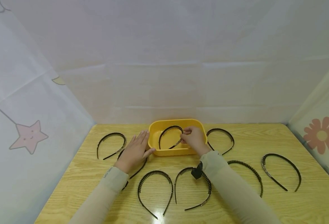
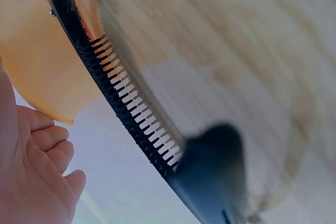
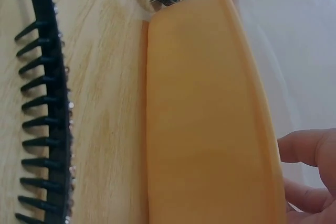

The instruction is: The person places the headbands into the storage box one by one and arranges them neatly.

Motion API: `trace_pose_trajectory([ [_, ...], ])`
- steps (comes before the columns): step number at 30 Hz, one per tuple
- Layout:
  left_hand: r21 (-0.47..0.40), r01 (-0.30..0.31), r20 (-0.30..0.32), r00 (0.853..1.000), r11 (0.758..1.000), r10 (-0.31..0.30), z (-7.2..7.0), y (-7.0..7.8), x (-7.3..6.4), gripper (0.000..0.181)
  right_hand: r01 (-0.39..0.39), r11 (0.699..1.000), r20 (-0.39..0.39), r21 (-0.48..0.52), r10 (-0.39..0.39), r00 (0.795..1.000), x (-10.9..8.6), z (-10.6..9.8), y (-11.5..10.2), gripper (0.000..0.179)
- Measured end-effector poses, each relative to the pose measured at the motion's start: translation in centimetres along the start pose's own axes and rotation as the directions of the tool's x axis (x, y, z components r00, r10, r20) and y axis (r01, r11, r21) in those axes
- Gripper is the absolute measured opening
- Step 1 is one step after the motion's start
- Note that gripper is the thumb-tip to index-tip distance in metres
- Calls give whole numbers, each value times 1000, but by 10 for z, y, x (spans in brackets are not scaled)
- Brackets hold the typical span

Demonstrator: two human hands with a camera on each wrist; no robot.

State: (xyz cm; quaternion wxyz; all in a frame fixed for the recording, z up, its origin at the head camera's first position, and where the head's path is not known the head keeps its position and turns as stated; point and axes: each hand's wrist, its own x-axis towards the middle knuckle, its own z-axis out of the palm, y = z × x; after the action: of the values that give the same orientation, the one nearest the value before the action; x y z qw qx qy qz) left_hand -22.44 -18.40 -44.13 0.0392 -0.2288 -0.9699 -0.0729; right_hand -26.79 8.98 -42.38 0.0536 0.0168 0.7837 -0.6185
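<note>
A yellow plastic tray [image 1: 167, 152] stands at the back middle of the table in the head view. Inside it a black toothed headband [image 1: 173, 127] leans with its arch upward. My right hand [image 1: 194, 138] reaches over the tray and pinches that headband's decorated side between thumb and fingers. In the right wrist view the tray's outer wall [image 3: 205, 103] hides most of the hold. My left hand [image 1: 135, 152] lies with straight fingers against the tray's left end, above another headband [image 1: 140, 170] that it partly covers. A headband's teeth [image 2: 123, 98] cross the left wrist view.
More black headbands lie on the wooden table: one far left [image 1: 111, 134], two in front [image 1: 156, 171], one right of the tray [image 1: 221, 129], one partly under the right forearm [image 1: 250, 166], one far right [image 1: 279, 155]. A white cloth wall [image 1: 159, 93] rises behind the table.
</note>
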Motion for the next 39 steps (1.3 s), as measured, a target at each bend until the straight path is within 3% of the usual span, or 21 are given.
trace_pose_trajectory([
  [18, -1, 5, 1, 1000, 1000, -5, 3, -1, 1, 84, 27, 989, 12, -143, -25, 1000, 0, -3, 2, 32],
  [23, -5, 3, 4, 1000, 1000, -3, 2, -2, 0, 85, 113, 979, 41, -171, -108, 993, -4, -7, 3, 25],
  [28, -12, 6, 4, 1000, 1000, -6, 2, -2, -1, 85, 230, 944, 56, -238, -223, 973, -13, -15, 4, 19],
  [33, -30, 8, -8, 1000, 1000, -8, 3, -3, -4, 84, 310, 902, 26, -302, -317, 948, -21, -29, 8, 18],
  [39, -51, 14, -18, 1000, 999, -15, 1, -2, -6, 82, 342, 875, -29, -342, -374, 927, -26, -49, 12, 20],
])
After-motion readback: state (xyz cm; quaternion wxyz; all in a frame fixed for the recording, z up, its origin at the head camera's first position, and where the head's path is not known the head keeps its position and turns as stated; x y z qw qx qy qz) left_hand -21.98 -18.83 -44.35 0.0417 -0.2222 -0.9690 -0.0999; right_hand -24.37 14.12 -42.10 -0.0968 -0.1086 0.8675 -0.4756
